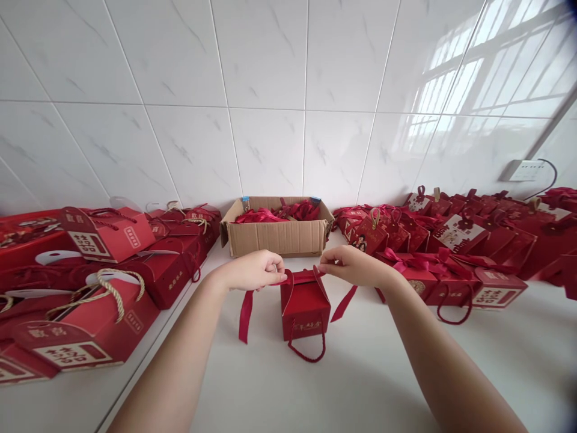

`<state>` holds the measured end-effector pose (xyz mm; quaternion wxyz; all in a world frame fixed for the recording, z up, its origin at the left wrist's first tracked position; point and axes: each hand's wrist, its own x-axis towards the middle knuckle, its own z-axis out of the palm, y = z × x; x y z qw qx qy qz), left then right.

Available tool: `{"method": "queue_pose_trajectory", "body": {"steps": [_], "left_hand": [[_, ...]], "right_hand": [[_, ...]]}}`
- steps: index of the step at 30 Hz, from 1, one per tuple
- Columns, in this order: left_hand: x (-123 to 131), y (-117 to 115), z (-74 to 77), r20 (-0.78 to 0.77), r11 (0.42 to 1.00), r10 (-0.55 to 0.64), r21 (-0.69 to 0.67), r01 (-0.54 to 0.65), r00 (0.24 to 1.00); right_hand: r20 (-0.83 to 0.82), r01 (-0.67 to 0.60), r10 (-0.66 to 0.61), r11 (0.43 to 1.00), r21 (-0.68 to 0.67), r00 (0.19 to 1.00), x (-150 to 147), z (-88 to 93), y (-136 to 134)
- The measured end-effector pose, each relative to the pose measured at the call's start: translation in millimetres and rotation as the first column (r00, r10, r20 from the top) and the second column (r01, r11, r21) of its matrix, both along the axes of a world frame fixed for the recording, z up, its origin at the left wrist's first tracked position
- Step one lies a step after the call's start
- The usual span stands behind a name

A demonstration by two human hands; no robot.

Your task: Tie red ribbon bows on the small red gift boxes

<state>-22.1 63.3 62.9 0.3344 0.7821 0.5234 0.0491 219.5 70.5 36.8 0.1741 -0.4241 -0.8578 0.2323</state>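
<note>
A small red gift box stands upright on the white table in front of me, its red rope handle hanging down the near side. A red ribbon runs across its top, with one tail dangling on each side. My left hand pinches the ribbon at the box's upper left edge. At the upper right edge, my right hand pinches the other side of the ribbon. Both hands are closed, thumbs against fingers.
Behind the box, a cardboard carton holds red ribbons against the tiled wall. Red gift boxes with rope handles crowd the left. More red boxes, some with bows, fill the right. A wall socket is at far right.
</note>
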Motion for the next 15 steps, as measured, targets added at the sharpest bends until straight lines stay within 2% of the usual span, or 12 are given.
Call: {"method": "queue_pose_trajectory", "body": {"steps": [3,6,11,13,15], "left_hand": [[-0.1,1.5,-1.8,-0.013,1.0,0.008,-0.002,-0.008,1.0],[0.4,5.1,-7.0,-0.063,0.999,0.016,-0.04,-0.019,0.998],[-5.5,6.3,-7.8,-0.137,0.998,0.01,-0.059,-0.018,0.991],[-10.1,3.3,-1.9,-0.069,1.0,0.021,-0.013,-0.022,0.997],[-13.3,-1.0,6.2,0.077,0.998,0.028,0.048,-0.032,0.997]], "right_hand": [[0.078,0.066,-0.062,0.997,-0.041,0.995,-0.7,-6.3,5.9],[0.163,0.085,-0.064,0.989,-0.123,0.984,0.0,-11.7,10.8],[0.234,0.104,-0.044,0.962,-0.251,0.971,8.5,-6.7,10.0],[0.213,0.099,-0.041,0.958,-0.269,0.976,16.0,-0.7,7.3],[0.129,0.058,-0.025,0.964,-0.261,0.991,24.7,6.5,3.6]]}}
